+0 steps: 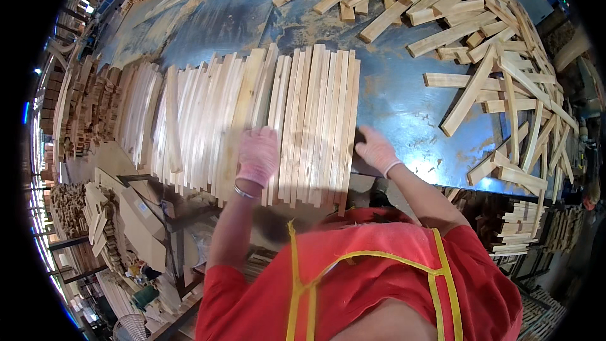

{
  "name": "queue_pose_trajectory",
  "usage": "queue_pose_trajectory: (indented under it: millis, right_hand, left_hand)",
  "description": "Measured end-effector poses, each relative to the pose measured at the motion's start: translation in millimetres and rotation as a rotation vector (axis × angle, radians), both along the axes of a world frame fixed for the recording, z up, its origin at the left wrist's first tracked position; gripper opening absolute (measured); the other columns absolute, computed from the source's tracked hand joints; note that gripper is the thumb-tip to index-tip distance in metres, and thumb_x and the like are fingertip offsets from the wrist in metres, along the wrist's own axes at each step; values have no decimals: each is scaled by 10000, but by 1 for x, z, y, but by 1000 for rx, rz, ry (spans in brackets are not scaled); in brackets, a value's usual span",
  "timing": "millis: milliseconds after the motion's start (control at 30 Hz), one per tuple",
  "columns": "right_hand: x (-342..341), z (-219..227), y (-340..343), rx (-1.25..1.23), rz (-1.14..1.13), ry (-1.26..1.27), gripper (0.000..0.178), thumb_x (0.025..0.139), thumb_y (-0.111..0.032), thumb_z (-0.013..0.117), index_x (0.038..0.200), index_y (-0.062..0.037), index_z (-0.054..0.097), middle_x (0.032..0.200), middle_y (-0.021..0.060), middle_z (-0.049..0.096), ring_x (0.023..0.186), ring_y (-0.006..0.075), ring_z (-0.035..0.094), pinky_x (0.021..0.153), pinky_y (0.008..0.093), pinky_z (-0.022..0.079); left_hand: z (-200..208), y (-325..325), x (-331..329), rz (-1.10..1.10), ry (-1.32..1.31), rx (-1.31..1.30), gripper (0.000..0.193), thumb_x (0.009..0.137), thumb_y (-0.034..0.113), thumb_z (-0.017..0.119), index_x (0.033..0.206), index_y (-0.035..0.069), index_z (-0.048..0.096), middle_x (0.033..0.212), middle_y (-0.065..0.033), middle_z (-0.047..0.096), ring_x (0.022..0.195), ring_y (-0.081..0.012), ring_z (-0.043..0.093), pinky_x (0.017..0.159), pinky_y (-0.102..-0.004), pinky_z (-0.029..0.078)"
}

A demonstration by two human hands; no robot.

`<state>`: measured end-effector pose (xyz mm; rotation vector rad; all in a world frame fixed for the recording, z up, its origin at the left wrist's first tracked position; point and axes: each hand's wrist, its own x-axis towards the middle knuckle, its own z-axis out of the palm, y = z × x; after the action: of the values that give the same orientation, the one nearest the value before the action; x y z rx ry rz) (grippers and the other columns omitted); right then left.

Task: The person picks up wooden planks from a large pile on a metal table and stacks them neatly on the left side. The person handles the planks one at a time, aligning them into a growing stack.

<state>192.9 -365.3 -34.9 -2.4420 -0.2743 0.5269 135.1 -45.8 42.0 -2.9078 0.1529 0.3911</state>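
Pale wooden slats (315,126) lie side by side in a long row on the blue metal table, their ends pointing at me. My left hand (257,155), in a pinkish-white glove, is closed over the slats near the middle of the row, its fingertips partly hidden. At the row's right edge is my right hand (379,151), gloved alike, its curled fingers against the side of the last slat. The right-hand group of slats sits between both hands. One slat (173,120) rests on top of the row farther left.
Loose slats (467,25) lie in a jumbled heap across the table's far right. Sawdust marks the blue tabletop (391,88). Stacked wood pieces (88,113) stand at the left, and more stacked slats (521,227) are below the table's right edge.
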Motion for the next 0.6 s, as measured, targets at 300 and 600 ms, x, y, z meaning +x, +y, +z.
queue_pose_trajectory:
  millis: [300, 600]
  right_hand:
    - [12, -28, 19, 854, -71, 504, 664, 979, -314, 698, 1550, -6, 551, 1438, 188, 688, 1305, 294, 657, 1127, 408, 513]
    - [152, -4, -262, -379, -719, -464, 1017, 797, -419, 819, 1598, 52, 407, 1596, 353, 438, 1469, 492, 461, 1236, 495, 394]
  left_hand:
    - [11, -209, -9, -142, -461, -746, 634, 813, 282, 828, 1381, 78, 633, 1485, -140, 556, 1420, -382, 507, 1223, -563, 368]
    - [-41, -268, 5, -38, -98, -586, 761, 810, 328, 823, 1491, 93, 577, 1554, -172, 519, 1458, -414, 467, 1209, -546, 366]
